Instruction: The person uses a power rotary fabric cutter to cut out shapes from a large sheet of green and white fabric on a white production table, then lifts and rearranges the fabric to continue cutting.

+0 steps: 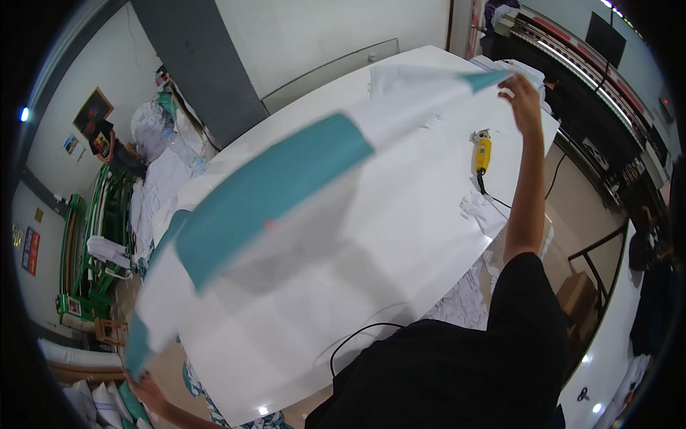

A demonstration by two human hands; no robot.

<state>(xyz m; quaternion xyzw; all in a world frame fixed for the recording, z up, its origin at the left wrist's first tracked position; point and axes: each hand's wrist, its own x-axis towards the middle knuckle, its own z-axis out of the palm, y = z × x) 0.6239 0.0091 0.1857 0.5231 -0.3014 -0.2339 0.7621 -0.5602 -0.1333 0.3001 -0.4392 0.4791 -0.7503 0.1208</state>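
Observation:
A large thin white and teal sheet (275, 189) stretches diagonally over the white table, blurred by motion; whether it is cloth or paper I cannot tell. My right hand (524, 101) is closed on its far teal corner at the upper right, with the arm reaching out. At the lower left, beyond the table's near edge, my left hand (148, 392) pinches the opposite teal end. Between the two hands the sheet hangs above the tabletop and casts a shadow on it. A yellow handheld electric cutter (484, 154) lies on the table below my right hand.
White scraps (482, 212) lie by the right edge of the white table (336, 300), more on the floor. A black cable (357, 330) crosses the near edge. Green machinery (78, 264) and a person (107, 143) are left, a long printer-like machine (579, 64) right, scissors (583, 394) lower right.

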